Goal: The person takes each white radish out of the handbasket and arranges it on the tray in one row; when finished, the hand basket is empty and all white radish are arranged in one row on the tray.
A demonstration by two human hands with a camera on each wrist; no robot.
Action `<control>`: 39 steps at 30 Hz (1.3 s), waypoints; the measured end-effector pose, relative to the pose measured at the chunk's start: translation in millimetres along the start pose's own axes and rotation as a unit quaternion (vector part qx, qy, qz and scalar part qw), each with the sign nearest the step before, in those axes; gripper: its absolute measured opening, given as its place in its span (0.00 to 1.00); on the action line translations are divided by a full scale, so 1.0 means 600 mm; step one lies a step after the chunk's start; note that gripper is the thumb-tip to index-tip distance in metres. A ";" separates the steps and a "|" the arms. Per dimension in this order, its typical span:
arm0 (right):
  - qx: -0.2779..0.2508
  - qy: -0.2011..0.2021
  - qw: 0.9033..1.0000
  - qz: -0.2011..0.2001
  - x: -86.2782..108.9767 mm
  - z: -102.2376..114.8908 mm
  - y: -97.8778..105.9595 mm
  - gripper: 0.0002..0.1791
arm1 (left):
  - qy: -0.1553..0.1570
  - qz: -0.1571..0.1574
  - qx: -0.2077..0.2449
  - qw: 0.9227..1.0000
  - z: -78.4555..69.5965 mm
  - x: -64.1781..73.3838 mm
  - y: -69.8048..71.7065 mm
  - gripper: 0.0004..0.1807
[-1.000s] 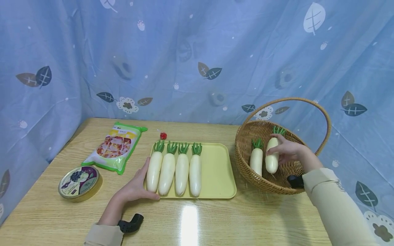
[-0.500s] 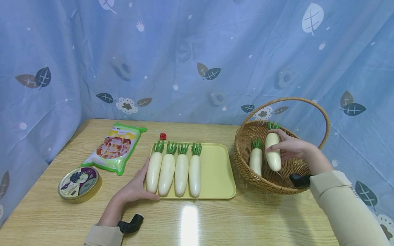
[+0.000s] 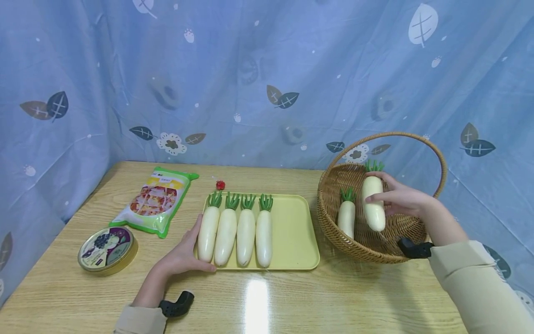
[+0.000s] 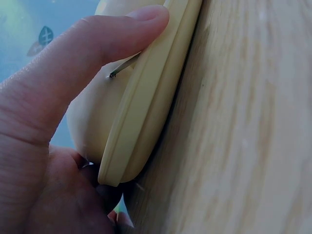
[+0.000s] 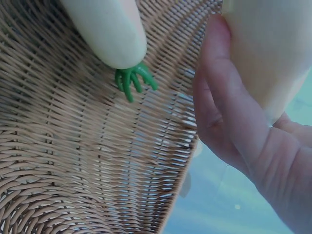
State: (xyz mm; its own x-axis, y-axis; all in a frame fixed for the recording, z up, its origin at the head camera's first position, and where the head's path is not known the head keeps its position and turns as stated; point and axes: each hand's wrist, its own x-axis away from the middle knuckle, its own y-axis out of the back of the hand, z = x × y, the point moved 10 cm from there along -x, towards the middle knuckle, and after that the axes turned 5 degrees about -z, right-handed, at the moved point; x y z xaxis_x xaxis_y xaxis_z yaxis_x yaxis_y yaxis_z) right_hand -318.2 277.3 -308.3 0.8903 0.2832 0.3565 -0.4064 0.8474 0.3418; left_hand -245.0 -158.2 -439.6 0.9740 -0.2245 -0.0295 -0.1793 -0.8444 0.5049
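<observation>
In the head view my right hand [image 3: 402, 199] grips a white radish [image 3: 372, 202] with green leaf stubs, held tilted over the wicker basket [image 3: 333, 232]. Another white radish [image 3: 346, 218] lies inside the basket, to the left of the held one; its leafy end [image 5: 134, 80] shows in the right wrist view. My left hand [image 3: 181, 255] holds the near left corner of a yellow tray [image 3: 294, 232]. Its thumb [image 4: 131, 31] lies on the tray's rim in the left wrist view, and its other fingers are partly hidden. Several white radishes [image 3: 246, 236] lie side by side on the tray's left part.
A green and white food bag [image 3: 154, 199] lies at the back left, with a round tin [image 3: 107, 250] in front of it. A small red object [image 3: 220, 185] sits behind the tray. The basket's tall handle [image 3: 443, 162] arches above it, and a blue curtain [image 3: 233, 83] hangs behind the table.
My right hand has lifted the radish slightly and shifted it a little to the right above the basket. The left hand and the tray have stayed in place.
</observation>
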 end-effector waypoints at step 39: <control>0.022 0.099 0.995 0.005 0.097 0.051 -0.100 0.46 | 0.015 0.008 -0.013 1.000 0.011 -0.002 -0.003 0.77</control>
State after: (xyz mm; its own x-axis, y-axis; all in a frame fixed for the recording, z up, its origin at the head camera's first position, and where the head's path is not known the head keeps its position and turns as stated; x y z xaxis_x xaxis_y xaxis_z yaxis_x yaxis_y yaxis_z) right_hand -248.5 229.1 -281.7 0.9074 0.3779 0.1841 -0.4202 0.8251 0.3776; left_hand -246.9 -159.4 -446.0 0.9746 -0.2238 0.0040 -0.1923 -0.8279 0.5269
